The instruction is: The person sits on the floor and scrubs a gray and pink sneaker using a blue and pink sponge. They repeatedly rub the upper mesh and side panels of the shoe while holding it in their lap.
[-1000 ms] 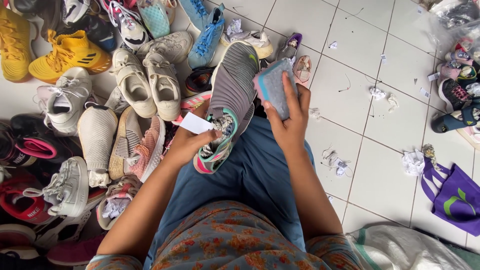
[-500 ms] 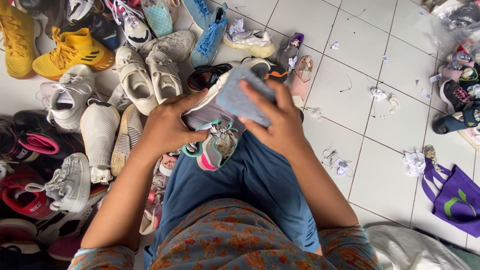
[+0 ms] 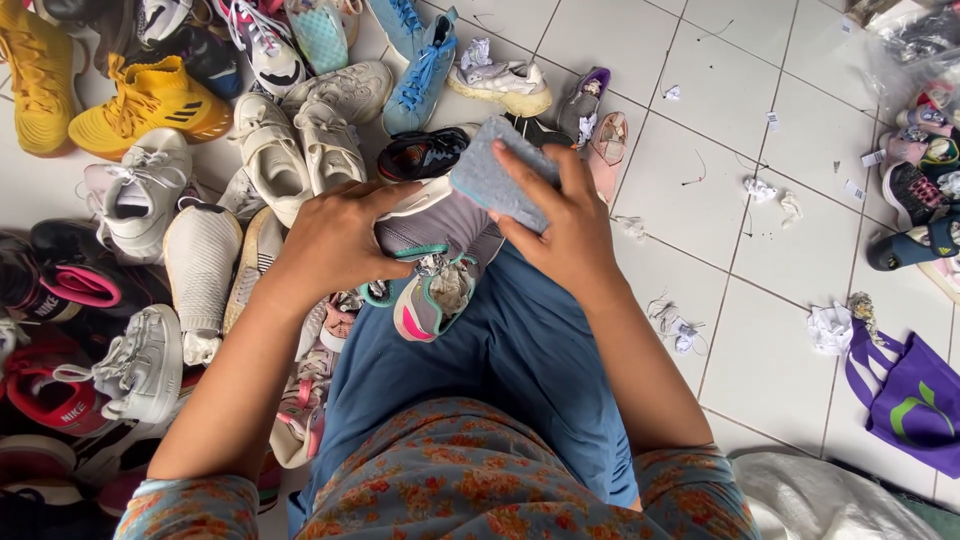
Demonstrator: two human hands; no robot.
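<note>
A grey sneaker (image 3: 440, 265) with teal and pink trim rests on my lap, stuffed with crumpled paper. My left hand (image 3: 335, 245) grips its side and upper from the left. My right hand (image 3: 565, 230) holds a grey-blue rectangular sponge (image 3: 497, 180) and presses it against the shoe's top edge. My blue trousers (image 3: 500, 370) lie under the shoe.
A large pile of sneakers fills the left: yellow high-tops (image 3: 140, 100), beige pairs (image 3: 300, 150), blue ones (image 3: 415, 70), red and black ones (image 3: 55, 400). Paper scraps litter the white tiled floor (image 3: 720, 200). A purple bag (image 3: 915, 395) and more shoes (image 3: 915, 190) lie right.
The shoe was turned from sole-up to lying on its side on my lap. My left hand moved over its upper, and my right hand brought the sponge onto it.
</note>
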